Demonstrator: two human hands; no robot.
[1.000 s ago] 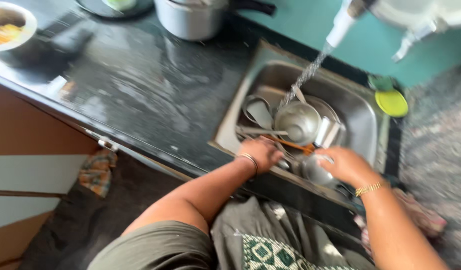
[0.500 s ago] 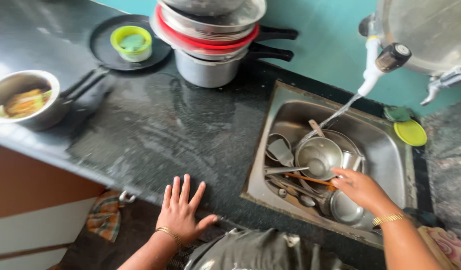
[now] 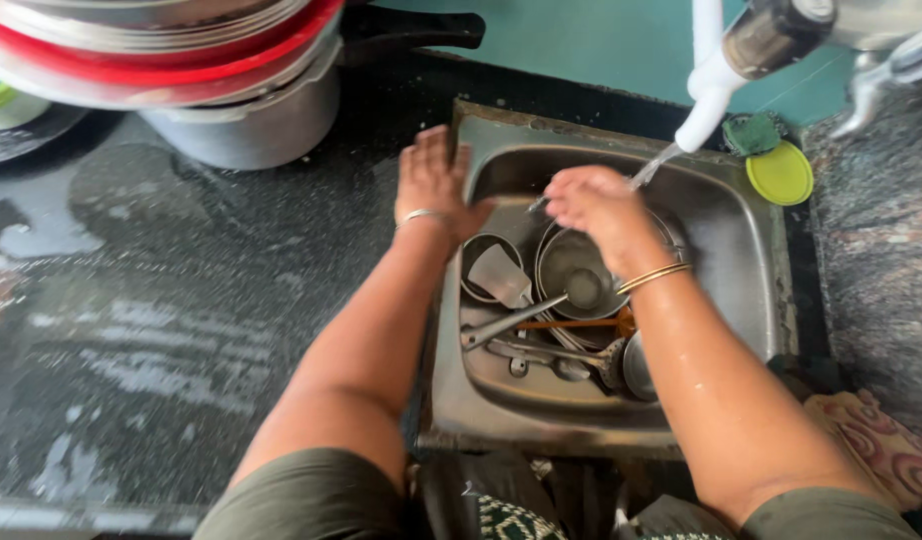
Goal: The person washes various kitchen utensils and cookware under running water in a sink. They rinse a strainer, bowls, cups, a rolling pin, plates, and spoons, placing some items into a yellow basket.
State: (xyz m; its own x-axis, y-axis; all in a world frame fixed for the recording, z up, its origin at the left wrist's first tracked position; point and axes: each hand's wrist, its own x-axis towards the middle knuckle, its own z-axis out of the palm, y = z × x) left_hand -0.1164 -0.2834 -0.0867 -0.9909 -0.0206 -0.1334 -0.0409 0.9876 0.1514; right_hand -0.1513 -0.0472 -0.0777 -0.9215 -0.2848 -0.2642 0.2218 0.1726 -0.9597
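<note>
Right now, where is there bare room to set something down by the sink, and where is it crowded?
Free: the wet black counter left of the sink, in front of the stacked pots. Crowded: the sink basin, filled with steel bowls and ladles, with the right hand under the tap and the left hand on its rim.

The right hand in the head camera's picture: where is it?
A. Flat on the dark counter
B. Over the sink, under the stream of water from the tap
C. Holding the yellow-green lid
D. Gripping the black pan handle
B: the right hand is raised above the steel vessels in the sink, and the stream from the white tap spout runs onto it.
</note>
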